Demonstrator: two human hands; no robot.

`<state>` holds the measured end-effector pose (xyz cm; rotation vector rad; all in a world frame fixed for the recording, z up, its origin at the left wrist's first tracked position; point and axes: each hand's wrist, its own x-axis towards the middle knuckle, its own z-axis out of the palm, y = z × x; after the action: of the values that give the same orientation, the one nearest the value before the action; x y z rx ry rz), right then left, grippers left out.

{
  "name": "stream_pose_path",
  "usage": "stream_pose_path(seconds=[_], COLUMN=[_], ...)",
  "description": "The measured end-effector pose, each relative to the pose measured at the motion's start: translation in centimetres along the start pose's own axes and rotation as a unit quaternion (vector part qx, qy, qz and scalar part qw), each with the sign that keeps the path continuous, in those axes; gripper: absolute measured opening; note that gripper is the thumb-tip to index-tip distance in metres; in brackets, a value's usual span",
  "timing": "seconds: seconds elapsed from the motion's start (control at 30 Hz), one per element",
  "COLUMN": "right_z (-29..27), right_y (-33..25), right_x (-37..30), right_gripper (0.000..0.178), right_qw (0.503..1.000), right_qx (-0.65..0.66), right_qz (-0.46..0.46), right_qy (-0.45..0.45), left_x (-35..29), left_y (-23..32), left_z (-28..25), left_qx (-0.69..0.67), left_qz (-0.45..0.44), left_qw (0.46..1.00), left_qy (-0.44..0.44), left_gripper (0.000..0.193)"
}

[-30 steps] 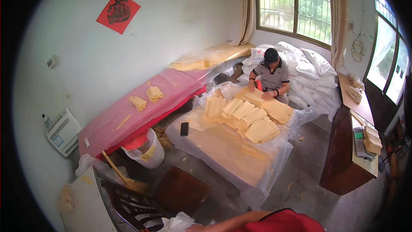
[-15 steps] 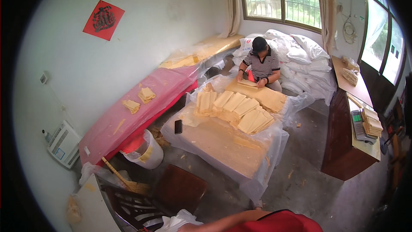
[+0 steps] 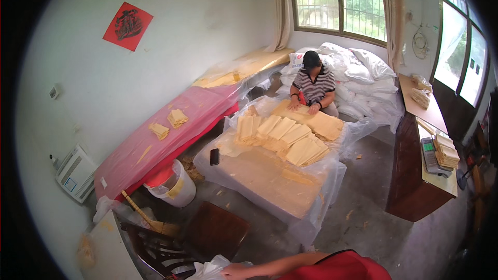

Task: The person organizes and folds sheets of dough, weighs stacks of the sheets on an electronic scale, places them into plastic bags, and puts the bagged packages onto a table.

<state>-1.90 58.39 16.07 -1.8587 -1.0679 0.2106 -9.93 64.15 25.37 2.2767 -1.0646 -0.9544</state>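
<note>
A bare arm beside a red top with dark edging (image 3: pixel 337 268) enters at the lower edge. It seems to be my left arm, though the picture does not settle it. Its hand (image 3: pixel 237 271) lies against a white plastic bag (image 3: pixel 210 268) by the dark wooden chair (image 3: pixel 217 231); its fingers are too unclear to read. No right hand of mine shows. Beyond, several bundles of thin pale-yellow sheets (image 3: pixel 295 136) lie in a row on the plastic-covered table (image 3: pixel 254 179). A co-worker (image 3: pixel 315 84) sits behind it, both hands spread on a flat stack of sheets (image 3: pixel 324 124).
A black phone (image 3: pixel 215 156) lies at the table's left edge. A white bin (image 3: pixel 179 186) and a broom (image 3: pixel 140 212) stand nearby. Pink-covered boards (image 3: pixel 171 124) run along the left wall. At right is a wooden counter (image 3: pixel 415 176) with a scale (image 3: pixel 431 155); white sacks (image 3: pixel 358 80) fill the back.
The hand at the lower edge shows further into view on the white bag. The co-worker's hands have gone from holding a folded sheet to lying flat on the stack.
</note>
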Motion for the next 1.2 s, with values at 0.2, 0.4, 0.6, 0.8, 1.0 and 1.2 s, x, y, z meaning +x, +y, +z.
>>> stream_pose_path(seconds=[0.2, 0.4, 0.6, 0.8, 1.0, 1.2], right_z=[-8.3, -12.3, -21.5, -25.7, -31.7, -34.5], right_y=[-1.9, -4.5, -5.6, -4.6, -13.5, -17.2], right_x=[-9.9, -17.7, -27.6, -38.7, -47.0, -54.8], right_gripper=[0.02, 0.025, 0.032, 0.035, 0.041, 0.043], right_qw=[0.983, 0.955, 0.914, 0.854, 0.828, 0.859], right_qx=[-0.021, 0.039, 0.053, -0.069, -0.21, -0.099], right_qz=[0.142, 0.278, 0.343, 0.472, 0.4, 0.401], right_qy=[-0.115, -0.092, 0.207, 0.209, 0.333, 0.302], left_x=[-4.2, 3.2, 9.1, 17.8, 29.5, 38.7], left_y=[-7.4, -3.4, 3.5, 8.9, 23.5, 35.8], left_z=[5.7, 1.4, -1.9, 1.3, 2.9, 3.4], left_qx=[0.11, -0.032, -0.101, -0.116, 0.143, 0.216], left_qz=[-0.215, -0.123, -0.035, -0.077, 0.206, 0.182], left_qw=[0.949, 0.937, 0.96, 0.98, 0.966, 0.959], left_qy=[0.203, 0.327, 0.26, 0.145, 0.068, -0.021], left_gripper=[0.046, 0.023, 0.017, 0.021, 0.028, 0.029])
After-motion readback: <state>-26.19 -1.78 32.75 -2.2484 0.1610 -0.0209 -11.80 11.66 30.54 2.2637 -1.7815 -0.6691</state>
